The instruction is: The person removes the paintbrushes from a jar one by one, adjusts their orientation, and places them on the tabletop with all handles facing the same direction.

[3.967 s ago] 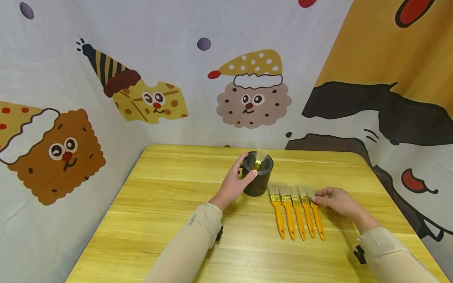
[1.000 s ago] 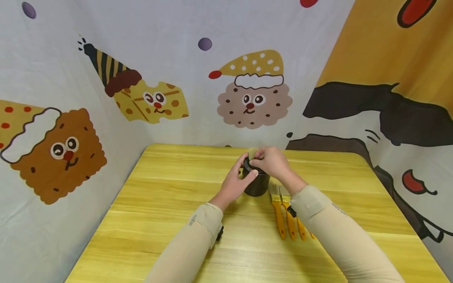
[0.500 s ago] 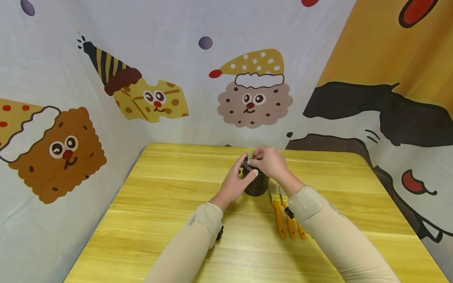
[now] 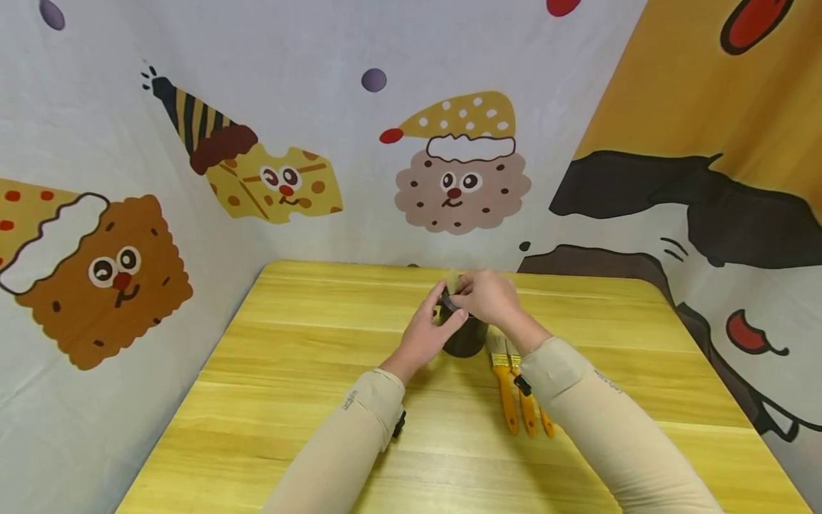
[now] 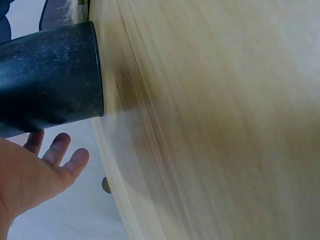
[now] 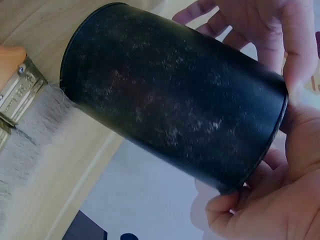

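A black cylindrical cup [image 4: 465, 337] stands upright on the table. My left hand [image 4: 429, 330] grips it near the rim, thumb on the near side and fingers on the far side. At the cup's mouth, my right hand [image 4: 489, 294] pinches a paintbrush, mostly hidden by the hand and cup; pale bristles [image 4: 453, 280] show above the rim. In the right wrist view, the curled thumb and fingers of the right hand [image 6: 270, 200] are at the cup's rim. Orange-handled paintbrushes [image 4: 504, 392] lie side by side right of the cup, partly covered by my right sleeve.
The wooden table [image 4: 302, 343] reaches back to a white cloth backdrop [image 4: 308, 71] printed with cartoon figures. My right forearm [image 4: 597, 414] crosses above the lying brushes. A brush's bristles [image 6: 30, 135] lie close beside the cup's base.
From beside the rightmost brush, my right hand has moved left to the cup's mouth. Fewer lying brushes show, the sleeve covering that area. In the last second both hands stay nearly still.
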`<state>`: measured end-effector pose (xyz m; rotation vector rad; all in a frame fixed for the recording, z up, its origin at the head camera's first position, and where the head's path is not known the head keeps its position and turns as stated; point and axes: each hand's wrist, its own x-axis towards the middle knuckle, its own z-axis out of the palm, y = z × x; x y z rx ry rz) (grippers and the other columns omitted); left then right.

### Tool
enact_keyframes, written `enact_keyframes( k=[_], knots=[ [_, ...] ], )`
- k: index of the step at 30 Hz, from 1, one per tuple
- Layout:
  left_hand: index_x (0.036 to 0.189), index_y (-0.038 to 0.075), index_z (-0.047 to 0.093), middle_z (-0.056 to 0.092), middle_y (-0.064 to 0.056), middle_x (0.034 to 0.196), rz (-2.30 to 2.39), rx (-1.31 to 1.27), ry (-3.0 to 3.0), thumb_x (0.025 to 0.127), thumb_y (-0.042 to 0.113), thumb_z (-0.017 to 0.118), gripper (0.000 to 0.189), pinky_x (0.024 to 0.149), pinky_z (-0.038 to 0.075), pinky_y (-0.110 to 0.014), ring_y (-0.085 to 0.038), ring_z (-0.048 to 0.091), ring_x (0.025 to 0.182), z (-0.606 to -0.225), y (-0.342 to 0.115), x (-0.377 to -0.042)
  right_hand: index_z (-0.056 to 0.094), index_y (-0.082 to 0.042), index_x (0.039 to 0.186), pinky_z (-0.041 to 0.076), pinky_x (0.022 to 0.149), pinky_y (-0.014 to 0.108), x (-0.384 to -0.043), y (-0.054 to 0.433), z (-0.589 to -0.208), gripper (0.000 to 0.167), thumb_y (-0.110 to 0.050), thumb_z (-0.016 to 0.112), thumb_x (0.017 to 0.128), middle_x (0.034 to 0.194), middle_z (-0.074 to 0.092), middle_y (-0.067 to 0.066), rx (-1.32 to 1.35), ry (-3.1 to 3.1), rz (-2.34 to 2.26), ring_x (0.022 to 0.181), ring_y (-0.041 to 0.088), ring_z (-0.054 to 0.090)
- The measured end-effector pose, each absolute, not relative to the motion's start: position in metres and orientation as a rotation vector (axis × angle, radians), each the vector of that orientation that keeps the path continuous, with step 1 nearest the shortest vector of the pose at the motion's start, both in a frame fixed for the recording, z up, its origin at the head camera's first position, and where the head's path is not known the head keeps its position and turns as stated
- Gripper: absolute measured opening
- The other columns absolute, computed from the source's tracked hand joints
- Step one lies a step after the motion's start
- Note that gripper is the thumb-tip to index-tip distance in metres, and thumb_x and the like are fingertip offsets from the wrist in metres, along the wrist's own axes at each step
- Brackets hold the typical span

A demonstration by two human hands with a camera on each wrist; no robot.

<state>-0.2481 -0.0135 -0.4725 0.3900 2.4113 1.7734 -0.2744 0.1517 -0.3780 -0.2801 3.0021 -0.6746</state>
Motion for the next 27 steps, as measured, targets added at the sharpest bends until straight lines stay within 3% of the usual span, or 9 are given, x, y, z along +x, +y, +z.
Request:
enact_keyframes(
  k=[4, 10, 15, 20, 23, 27],
  knots=[
    [0.166, 0.056, 0.019, 0.035, 0.003, 0.173, 1.779, 0.418, 2.421, 0.1, 0.07, 0.059, 0.079, 0.124, 0.038, -0.063, -0.032, 0.039, 0.158, -0.472, -0.013, -0.248, 0.076, -0.01, 0.117, 0.061, 0.081, 0.043, -0.275, 0.161, -0.375, 0.033, -0.035, 0.079, 0.096, 0.115, 0.079, 0.012, -0.295, 2.922, -0.87, 0.099, 0.029, 0.075],
    [0.161, 0.064, 0.02, 0.038, 0.005, 0.171, 1.778, 0.457, 2.454, 0.102, 0.066, 0.059, 0.07, 0.126, 0.037, -0.057, -0.023, 0.043, 0.154, -0.472, -0.014, -0.249, 0.072, -0.009, 0.115, 0.06, 0.087, 0.046, -0.275, 0.182, -0.357, 0.036, -0.039, 0.078, 0.097, 0.117, 0.076, 0.015, -0.288, 2.869, -1.096, 0.104, 0.032, 0.071],
    [0.161, 0.064, 0.024, 0.044, -0.002, 0.167, 1.772, 0.43, 2.475, 0.101, 0.067, 0.06, 0.07, 0.12, 0.043, -0.06, -0.029, 0.045, 0.152, -0.472, -0.014, -0.249, 0.069, -0.011, 0.119, 0.053, 0.088, 0.042, -0.267, 0.208, -0.319, 0.05, -0.056, 0.074, 0.097, 0.12, 0.076, 0.012, -0.215, 2.856, -1.282, 0.108, 0.03, 0.065],
    [0.159, 0.065, 0.025, 0.046, -0.003, 0.165, 1.768, 0.42, 2.488, 0.1, 0.066, 0.061, 0.069, 0.118, 0.044, -0.062, -0.032, 0.047, 0.15, -0.472, -0.014, -0.249, 0.069, -0.012, 0.119, 0.047, 0.084, 0.04, -0.254, 0.242, -0.29, 0.059, -0.066, 0.07, 0.096, 0.112, 0.078, 0.007, -0.122, 2.946, -1.266, 0.103, 0.027, 0.058],
    [0.16, 0.064, 0.025, 0.046, -0.003, 0.164, 1.763, 0.422, 2.49, 0.1, 0.065, 0.061, 0.07, 0.118, 0.044, -0.063, -0.032, 0.047, 0.149, -0.472, -0.014, -0.249, 0.069, -0.009, 0.12, 0.047, 0.083, 0.041, -0.249, 0.271, -0.294, 0.062, -0.066, 0.068, 0.097, 0.113, 0.077, 0.011, -0.055, 2.999, -1.132, 0.104, 0.029, 0.058],
    [0.158, 0.066, 0.025, 0.048, -0.003, 0.163, 1.764, 0.424, 2.488, 0.1, 0.066, 0.062, 0.069, 0.116, 0.046, -0.063, -0.033, 0.048, 0.148, -0.472, -0.014, -0.25, 0.066, -0.001, 0.125, 0.054, 0.088, 0.051, -0.243, 0.312, -0.315, 0.068, -0.064, 0.065, 0.1, 0.127, 0.072, 0.025, 0.012, 2.995, -0.909, 0.114, 0.04, 0.063]
  ],
)
